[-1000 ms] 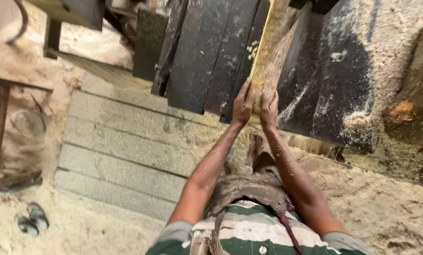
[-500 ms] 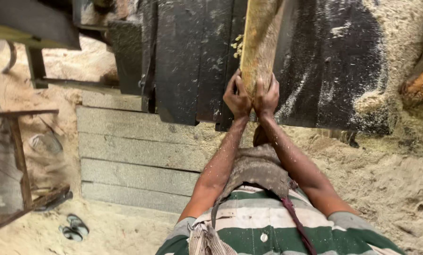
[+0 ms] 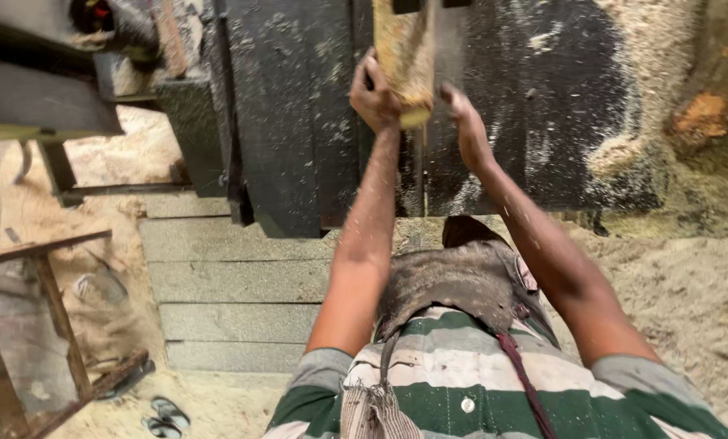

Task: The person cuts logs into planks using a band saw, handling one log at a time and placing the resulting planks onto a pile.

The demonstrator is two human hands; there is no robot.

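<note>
A pale wooden plank (image 3: 402,49) lies lengthwise on a dark metal saw table (image 3: 299,122), its near end toward me. My left hand (image 3: 373,91) presses against the plank's near left corner with fingers curled on it. My right hand (image 3: 464,122) is just right of the plank's end, fingers apart, a small gap between it and the wood. Sawdust flies around both hands. I wear a green and white striped shirt and a dusty apron (image 3: 453,280).
Sawdust covers the floor (image 3: 689,284) and piles up at the right of the table. Grey planks (image 3: 234,293) lie under the table's near edge. A wooden frame (image 3: 47,325) stands at the left, with a pair of sandals (image 3: 162,416) beside it.
The plank has moved away from me across the table. My right hand has come off its end and opened. The view has shifted closer to the table.
</note>
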